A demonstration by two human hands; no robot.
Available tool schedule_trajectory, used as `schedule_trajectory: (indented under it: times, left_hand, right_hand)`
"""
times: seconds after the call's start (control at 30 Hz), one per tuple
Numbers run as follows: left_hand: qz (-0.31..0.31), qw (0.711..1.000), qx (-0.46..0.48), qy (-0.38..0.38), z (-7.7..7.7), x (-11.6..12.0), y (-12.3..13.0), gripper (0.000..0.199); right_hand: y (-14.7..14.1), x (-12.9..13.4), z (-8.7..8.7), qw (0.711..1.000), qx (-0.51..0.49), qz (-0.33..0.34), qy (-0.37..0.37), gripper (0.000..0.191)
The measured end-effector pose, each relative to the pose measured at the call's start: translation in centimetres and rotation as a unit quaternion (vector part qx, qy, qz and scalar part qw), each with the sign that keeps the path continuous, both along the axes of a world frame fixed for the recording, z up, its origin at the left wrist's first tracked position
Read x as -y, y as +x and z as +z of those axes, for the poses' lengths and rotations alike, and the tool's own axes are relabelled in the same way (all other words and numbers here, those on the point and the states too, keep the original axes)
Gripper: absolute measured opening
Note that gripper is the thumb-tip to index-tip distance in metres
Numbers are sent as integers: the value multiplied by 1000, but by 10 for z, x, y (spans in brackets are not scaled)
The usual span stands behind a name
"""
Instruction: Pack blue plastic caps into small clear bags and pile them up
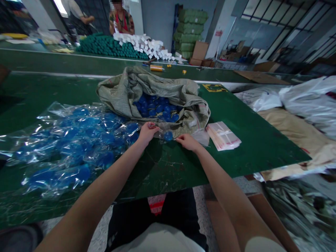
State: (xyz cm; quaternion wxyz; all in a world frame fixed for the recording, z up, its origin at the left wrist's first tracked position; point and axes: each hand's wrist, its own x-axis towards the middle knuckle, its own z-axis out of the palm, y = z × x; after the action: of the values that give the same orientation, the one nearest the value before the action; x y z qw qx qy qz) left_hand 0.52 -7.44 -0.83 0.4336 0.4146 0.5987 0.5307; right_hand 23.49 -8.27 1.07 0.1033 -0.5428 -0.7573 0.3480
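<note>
Between my two hands is a small clear plastic bag [167, 135] with a round blue piece inside. My left hand [148, 133] pinches the bag's left side, and my right hand [187, 141] pinches its right side. Just beyond them lies a grey-green woven sack [118, 94], its mouth open on many round blue pieces [157, 106]. To the left spreads a heap of bagged blue pieces [84, 136] in shiny clear film. Right of my right hand rests a stack of flat clear bags [223, 135].
The green table [262, 147] ends in a corner at right. White and tan sacks [286, 122] stand beyond that edge. Across the back bench lie green rolls [105, 46], white boxes [149, 46] and an orange cylinder [156, 68]. Two people stand behind it.
</note>
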Motion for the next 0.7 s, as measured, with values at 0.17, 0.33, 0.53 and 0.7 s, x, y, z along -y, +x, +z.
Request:
schedule_trajectory:
  times: [0.17, 0.33, 0.53, 0.7]
  left_hand:
    - [-4, 1000, -6, -5, 4, -1, 0, 33]
    - [-7, 1000, -7, -1, 2, -3, -1, 34]
    - [-7, 1000, -18, 7, 0, -4, -1, 29]
    - [3, 1000, -6, 6, 1, -3, -1, 29]
  right_hand:
    - [0, -8, 6, 1000, 14, -9, 8, 27]
    - [-14, -25, 9, 991, -65, -46, 103, 31]
    - [-38, -40, 1, 985, -132, -23, 107, 27]
    - [-46, -43, 1, 984, -124, -46, 121, 19]
